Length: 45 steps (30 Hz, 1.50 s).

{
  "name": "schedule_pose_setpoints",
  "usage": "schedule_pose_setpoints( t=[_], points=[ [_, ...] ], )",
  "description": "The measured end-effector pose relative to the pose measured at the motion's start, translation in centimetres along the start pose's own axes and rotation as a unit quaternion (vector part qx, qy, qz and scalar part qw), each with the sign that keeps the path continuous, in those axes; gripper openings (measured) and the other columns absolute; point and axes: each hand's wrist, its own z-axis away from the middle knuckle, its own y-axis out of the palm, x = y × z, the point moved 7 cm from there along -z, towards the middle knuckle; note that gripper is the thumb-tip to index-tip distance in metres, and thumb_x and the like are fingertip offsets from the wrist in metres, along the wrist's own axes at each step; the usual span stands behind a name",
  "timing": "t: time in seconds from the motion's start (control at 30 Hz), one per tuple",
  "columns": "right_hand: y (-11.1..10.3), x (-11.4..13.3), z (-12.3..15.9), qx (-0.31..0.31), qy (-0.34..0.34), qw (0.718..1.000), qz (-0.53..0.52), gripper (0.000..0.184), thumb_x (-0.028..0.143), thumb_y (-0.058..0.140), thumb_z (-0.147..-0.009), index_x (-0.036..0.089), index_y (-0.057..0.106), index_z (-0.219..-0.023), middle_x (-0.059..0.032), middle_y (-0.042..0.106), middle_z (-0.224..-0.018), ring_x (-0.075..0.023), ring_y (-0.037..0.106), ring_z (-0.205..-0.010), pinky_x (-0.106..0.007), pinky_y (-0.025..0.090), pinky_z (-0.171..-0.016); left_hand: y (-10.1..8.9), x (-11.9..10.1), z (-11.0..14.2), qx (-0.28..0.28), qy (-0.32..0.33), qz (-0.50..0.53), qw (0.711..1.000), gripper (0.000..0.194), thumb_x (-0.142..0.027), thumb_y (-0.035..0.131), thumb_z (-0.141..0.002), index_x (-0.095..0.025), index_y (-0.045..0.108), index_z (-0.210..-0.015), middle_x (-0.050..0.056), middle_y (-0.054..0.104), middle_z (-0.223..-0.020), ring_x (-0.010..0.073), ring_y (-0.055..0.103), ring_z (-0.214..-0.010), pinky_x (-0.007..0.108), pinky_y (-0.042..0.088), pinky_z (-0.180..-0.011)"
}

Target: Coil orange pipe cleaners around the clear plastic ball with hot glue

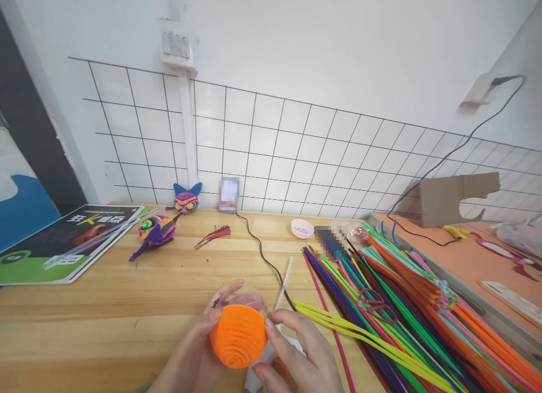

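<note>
Low in the head view, I hold a clear plastic ball point(249, 297) whose near side is covered by a bright orange cap of coiled pipe cleaner point(238, 335). My left hand point(203, 339) wraps around its left and far side, with the thumb on the orange edge. My right hand point(302, 353) has its fingers bent against the right edge of the orange cap. Beneath the right hand lies a white sheet-like piece point(258, 376), partly hidden. A translucent white stick point(287, 277) lies just beyond that hand.
Bundled coloured pipe cleaners point(406, 308) cover the table's right side. At the back are a pink bowl point(302, 229), a phone-like screen point(229, 194) with a black cable point(265, 257), and two colourful wrapped figures point(186, 201). A magazine point(71, 243) lies left.
</note>
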Motion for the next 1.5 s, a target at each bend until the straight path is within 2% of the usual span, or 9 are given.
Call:
schedule_pose_setpoints(
  t=[0.23,0.47,0.53,0.63,0.83,1.0,1.13,1.27,1.5],
  points=[
    [0.0,-0.1,0.8,-0.004,0.001,0.999,0.040,0.047,0.034,0.070,-0.082,0.017,0.059,-0.124,-0.0159,0.072,-0.106,-0.0296,0.073,-0.089,-0.036,0.064,-0.071,0.1,0.3,0.4,0.034,0.011,-0.011,0.999,0.050,-0.037,0.073,-0.069,-0.030,0.064,-0.117,0.006,0.069,-0.117,0.0323,0.055,-0.117,0.043,0.040,-0.098],
    [-0.7,-0.1,0.3,-0.013,-0.047,0.998,0.033,0.033,0.027,0.064,-0.087,0.008,0.063,-0.114,-0.0217,0.073,-0.100,-0.0310,0.071,-0.094,-0.040,0.063,-0.076,0.2,-0.3,-0.1,0.056,-0.002,-0.079,0.995,0.055,-0.040,0.081,-0.059,-0.028,0.069,-0.112,0.008,0.066,-0.124,0.0356,0.050,-0.123,0.043,0.040,-0.098],
    [-0.6,0.1,0.0,0.004,-0.062,0.997,0.043,0.029,0.027,0.062,-0.088,0.009,0.063,-0.111,-0.0212,0.074,-0.099,-0.0295,0.071,-0.094,-0.039,0.062,-0.078,-0.1,-0.5,-0.3,0.066,-0.008,-0.115,0.991,0.053,-0.043,0.079,-0.063,-0.028,0.069,-0.113,0.009,0.066,-0.126,0.0347,0.050,-0.124,0.042,0.040,-0.098],
    [-0.3,0.6,-0.4,0.024,-0.089,0.993,0.067,0.024,0.025,0.059,-0.090,0.009,0.064,-0.107,-0.0193,0.075,-0.096,-0.0277,0.071,-0.095,-0.039,0.061,-0.083,-0.8,-1.0,-0.6,0.055,0.012,-0.175,0.983,0.049,-0.049,0.072,-0.070,-0.026,0.068,-0.114,0.011,0.066,-0.126,0.0341,0.050,-0.124,0.043,0.040,-0.099],
    [0.3,1.1,-0.5,0.058,-0.121,0.987,0.091,0.021,0.024,0.052,-0.095,0.008,0.062,-0.104,-0.0185,0.076,-0.091,-0.0245,0.072,-0.093,-0.040,0.061,-0.083,-1.4,-2.1,-0.7,-0.014,0.019,-0.301,0.953,0.059,-0.062,0.074,-0.057,-0.023,0.073,-0.101,0.014,0.067,-0.124,0.0408,0.047,-0.125,0.051,0.036,-0.102],
    [0.4,1.1,-0.4,0.071,-0.135,0.982,0.110,0.019,0.020,0.050,-0.095,0.009,0.064,-0.103,-0.0164,0.076,-0.093,-0.0230,0.072,-0.095,-0.038,0.061,-0.084,-0.3,-2.7,-0.4,0.008,-0.009,-0.370,0.929,0.070,-0.062,0.072,-0.061,-0.022,0.064,-0.117,0.014,0.063,-0.130,0.0355,0.052,-0.122,0.047,0.036,-0.105],
    [0.8,1.3,-0.4,0.095,-0.148,0.977,0.122,0.020,0.020,0.049,-0.095,0.011,0.066,-0.103,-0.0142,0.076,-0.097,-0.0225,0.071,-0.098,-0.035,0.060,-0.084,-0.8,-2.2,-0.7,0.022,-0.016,-0.401,0.916,0.085,-0.063,0.071,-0.060,-0.016,0.053,-0.129,0.019,0.061,-0.129,0.0351,0.053,-0.122,0.047,0.038,-0.104],
    [1.2,1.6,-0.6,0.099,-0.161,0.973,0.129,0.022,0.018,0.046,-0.097,0.013,0.067,-0.101,-0.0106,0.077,-0.097,-0.0224,0.073,-0.092,-0.035,0.062,-0.080,-1.7,-1.7,-0.9,0.039,0.015,-0.390,0.920,0.077,-0.056,0.073,-0.064,-0.020,0.052,-0.130,0.016,0.061,-0.127,0.0339,0.053,-0.122,0.046,0.040,-0.102],
    [1.8,1.8,-0.5,0.130,-0.173,0.967,0.132,0.029,0.013,0.039,-0.098,0.015,0.068,-0.102,-0.0073,0.075,-0.102,-0.0246,0.073,-0.090,-0.038,0.063,-0.074,-2.6,-0.9,-0.7,0.036,0.010,-0.388,0.921,0.058,-0.039,0.073,-0.072,-0.029,0.053,-0.125,0.010,0.055,-0.131,0.0309,0.050,-0.124,0.044,0.042,-0.101]
  ],
)
